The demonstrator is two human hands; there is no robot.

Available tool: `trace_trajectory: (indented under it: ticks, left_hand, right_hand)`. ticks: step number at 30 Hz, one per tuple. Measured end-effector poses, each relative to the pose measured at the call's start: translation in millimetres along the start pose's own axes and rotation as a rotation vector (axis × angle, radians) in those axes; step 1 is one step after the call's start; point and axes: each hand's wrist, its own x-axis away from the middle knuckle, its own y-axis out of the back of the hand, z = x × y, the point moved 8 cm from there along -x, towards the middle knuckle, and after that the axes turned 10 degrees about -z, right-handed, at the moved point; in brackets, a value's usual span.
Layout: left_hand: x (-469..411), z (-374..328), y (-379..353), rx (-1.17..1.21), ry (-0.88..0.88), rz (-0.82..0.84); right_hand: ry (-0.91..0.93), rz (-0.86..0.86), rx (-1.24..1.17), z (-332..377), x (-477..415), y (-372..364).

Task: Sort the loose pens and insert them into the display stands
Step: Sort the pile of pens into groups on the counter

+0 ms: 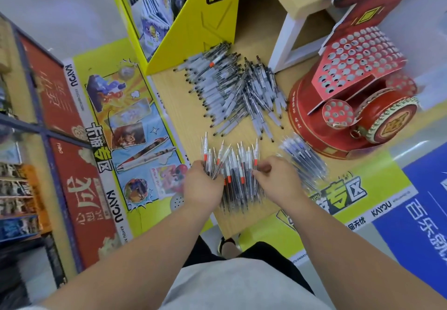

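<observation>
Loose pile of grey-sleeved pens [237,92] mid bench [173,108], orange-banded clear pens [238,162] fanned at near edge, blue pen bunch [302,159] just right, red perforated display stand [358,67] far right

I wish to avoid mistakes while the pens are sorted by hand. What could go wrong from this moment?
1. The red-banded pens that the left hand grips and the right hand pinches lie close to the near edge of the table; some may roll off.
2. The blue pens lie just beside them and the large pile is near, so sorted kinds could mix again.
3. The holes of the red display stand look small; a hurried insert might bend it.
</observation>
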Motion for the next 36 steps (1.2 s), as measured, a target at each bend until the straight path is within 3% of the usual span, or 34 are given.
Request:
trace_trajectory:
  ticks: [13,36]
  left_hand:
    - [7.1,-4.0,-3.1,0.052,0.042,-0.080]
    - [1.8,20.0,11.1,0.096,0.032,-0.091]
  right_hand:
    - [0.007,-0.043,-0.139,-4.6,3.7,7.4]
    - [0.035,-0.003,-0.077,-7.5,14.4,4.3]
